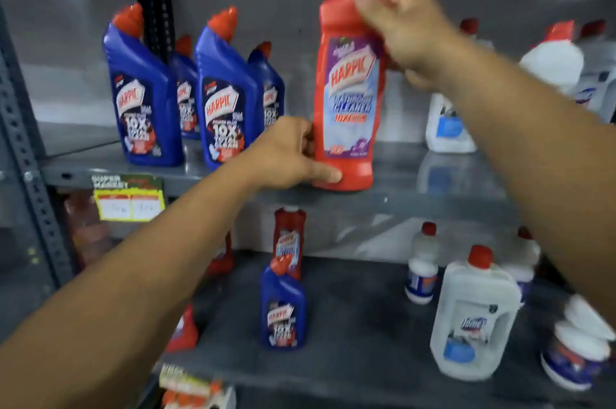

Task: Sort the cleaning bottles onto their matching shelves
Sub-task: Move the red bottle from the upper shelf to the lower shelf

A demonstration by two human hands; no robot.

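A tall red Harpic bottle (346, 102) with a white cap stands upright near the front edge of the upper shelf (433, 188). My right hand (400, 32) grips its shoulder just under the cap. My left hand (290, 155) holds its base from the left side. Several blue Harpic bottles (146, 98) with red caps stand to the left on the same shelf. White bottles (450, 125) with red caps stand to the right.
The lower shelf (350, 325) carries a small blue Harpic bottle (283, 308), a small red bottle (289, 242) behind it, a white Domex jug (473, 315) and more white bottles at the right. A yellow price tag (128, 198) hangs on the upper shelf edge. A grey upright post (23, 142) stands at the left.
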